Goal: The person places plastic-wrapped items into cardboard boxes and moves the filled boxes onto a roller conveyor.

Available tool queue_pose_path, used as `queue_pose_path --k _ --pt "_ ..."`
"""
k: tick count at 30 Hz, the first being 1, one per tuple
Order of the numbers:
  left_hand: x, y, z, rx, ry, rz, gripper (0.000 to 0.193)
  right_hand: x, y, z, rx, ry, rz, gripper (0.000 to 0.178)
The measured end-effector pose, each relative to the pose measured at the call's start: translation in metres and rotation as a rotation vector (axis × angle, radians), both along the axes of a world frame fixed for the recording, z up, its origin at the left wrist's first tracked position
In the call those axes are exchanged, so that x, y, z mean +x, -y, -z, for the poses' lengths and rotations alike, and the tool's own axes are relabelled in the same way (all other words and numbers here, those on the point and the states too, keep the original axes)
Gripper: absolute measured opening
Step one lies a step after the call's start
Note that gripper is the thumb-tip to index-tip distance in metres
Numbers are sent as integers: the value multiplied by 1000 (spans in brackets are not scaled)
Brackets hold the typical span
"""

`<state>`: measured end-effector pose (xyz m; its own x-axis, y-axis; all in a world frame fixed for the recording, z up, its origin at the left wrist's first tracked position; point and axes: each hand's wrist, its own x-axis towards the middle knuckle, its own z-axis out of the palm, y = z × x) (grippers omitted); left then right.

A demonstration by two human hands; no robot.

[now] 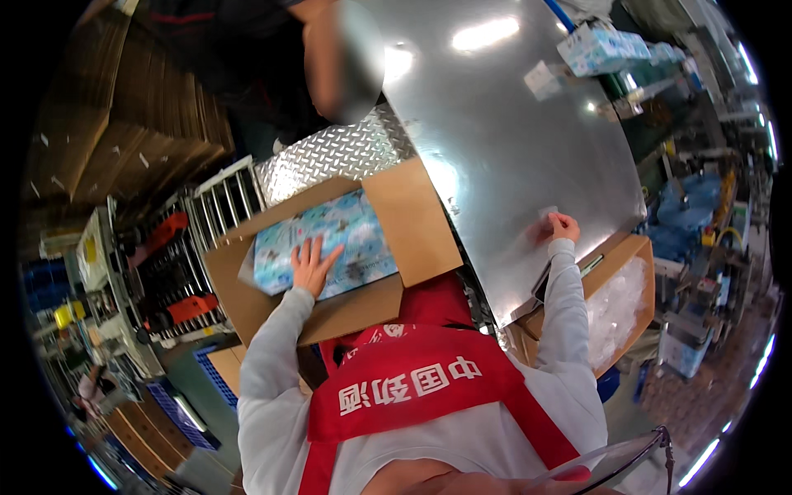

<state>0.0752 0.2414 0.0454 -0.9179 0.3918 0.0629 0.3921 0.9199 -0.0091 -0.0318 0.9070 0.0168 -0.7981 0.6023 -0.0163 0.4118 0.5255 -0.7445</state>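
My left hand (310,266) rests with spread fingers on a light-blue patterned package (351,239). That package lies inside an open cardboard box (412,216), whose flaps stand folded outward. Over the lower right part of a shiny metal table (528,157), my right hand (563,226) has thumb and fingers pinched together. Whatever sits between those fingertips, if anything, is too small to name; a faint clear, reddish patch shows beside them.
A cardboard box (620,309) of crumpled clear plastic stands by my right forearm. More blue patterned packages (606,51) sit at the table's far right. A roller conveyor (223,202) and stacked flat cardboard (140,115) are at left. A co-worker's arm (326,62) reaches in at the top.
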Motion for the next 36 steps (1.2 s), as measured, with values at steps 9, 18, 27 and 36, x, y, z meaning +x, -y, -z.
queue_pose_path --k 9,18,27,36 --pt "-67 17 37 -47 256 -109 95 -3 191 -115 -543 -159 -272 12" --pt "-78 25 131 2 726 -73 102 30 415 -90 -270 226 -1184 46" --pt "23 110 128 321 438 -731 103 -27 302 -55 -474 346 -905 36" --pt "-30 -1 21 538 335 -379 57 -385 85 -185 515 163 -311 67"
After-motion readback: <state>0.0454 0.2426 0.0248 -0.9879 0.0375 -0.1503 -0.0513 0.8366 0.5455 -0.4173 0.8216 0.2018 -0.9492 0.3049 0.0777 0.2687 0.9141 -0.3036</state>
